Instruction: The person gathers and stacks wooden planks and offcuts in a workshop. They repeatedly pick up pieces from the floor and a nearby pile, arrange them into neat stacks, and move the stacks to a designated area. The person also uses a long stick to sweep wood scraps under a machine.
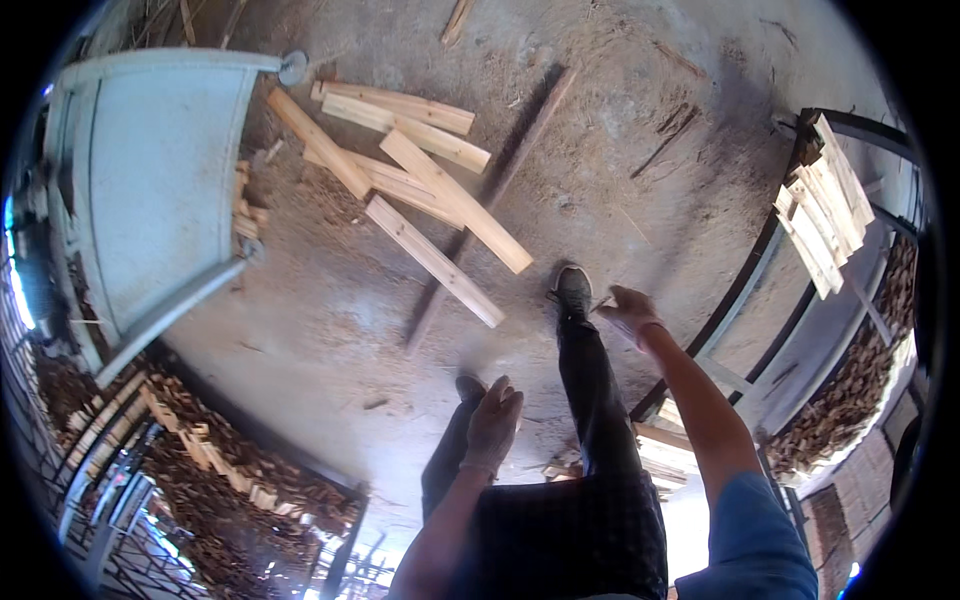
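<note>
My left hand (494, 430), which looks gloved, hangs in front of my left leg. Its fingers point forward, loosely bent, and I see nothing held in them. Further right and forward, my right hand (632, 314) hovers beside my right shoe (573, 286), thumb and fingers apart, with nothing clear between them. Neither hand touches the wood. Ahead on the dusty floor lies a loose pile of sawn planks; the nearest plank (435, 260) slants toward my feet, and a longer plank (457, 200) lies across others. A dark narrow strip (515, 150) runs beneath some of them.
A pale blue metal cart (165, 170) stands at the left. Crates of wood offcuts (230, 480) are at the lower left. On the right, a dark metal frame (745, 285) bears a stack of light boards (825, 215), with more wood pieces (850, 410) behind it.
</note>
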Demonstrator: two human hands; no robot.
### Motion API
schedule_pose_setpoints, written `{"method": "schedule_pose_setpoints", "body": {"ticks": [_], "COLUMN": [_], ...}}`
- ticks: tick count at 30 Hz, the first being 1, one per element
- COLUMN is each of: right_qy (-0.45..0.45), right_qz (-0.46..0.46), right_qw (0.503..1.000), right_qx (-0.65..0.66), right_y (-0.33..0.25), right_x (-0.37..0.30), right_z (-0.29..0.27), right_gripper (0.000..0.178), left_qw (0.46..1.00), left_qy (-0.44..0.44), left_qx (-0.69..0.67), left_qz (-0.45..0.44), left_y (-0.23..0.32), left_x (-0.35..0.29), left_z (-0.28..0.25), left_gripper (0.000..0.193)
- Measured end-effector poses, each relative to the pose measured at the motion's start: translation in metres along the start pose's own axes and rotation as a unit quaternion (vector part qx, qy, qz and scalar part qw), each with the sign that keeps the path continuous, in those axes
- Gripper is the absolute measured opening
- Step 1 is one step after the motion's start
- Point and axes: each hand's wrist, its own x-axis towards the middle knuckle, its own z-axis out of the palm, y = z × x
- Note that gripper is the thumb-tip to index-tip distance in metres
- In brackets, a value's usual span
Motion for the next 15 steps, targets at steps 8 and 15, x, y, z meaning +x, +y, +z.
{"method": "schedule_pose_setpoints", "body": {"ticks": [8, 15], "right_qy": [-0.002, 0.106], "right_qz": [-0.008, -0.091], "right_qw": [0.998, 0.988], "right_qx": [0.066, 0.064], "right_y": [0.008, -0.084], "right_x": [0.013, 0.159], "right_z": [0.014, 0.092], "right_gripper": [0.058, 0.083], "left_qw": [0.895, 0.919], "left_qy": [0.037, 0.135], "left_qx": [0.404, 0.345], "left_qz": [0.183, 0.133], "left_y": [0.063, 0.108], "left_x": [0.145, 0.412], "left_z": [-0.075, -0.221], "left_gripper": [0.055, 0.061]}}
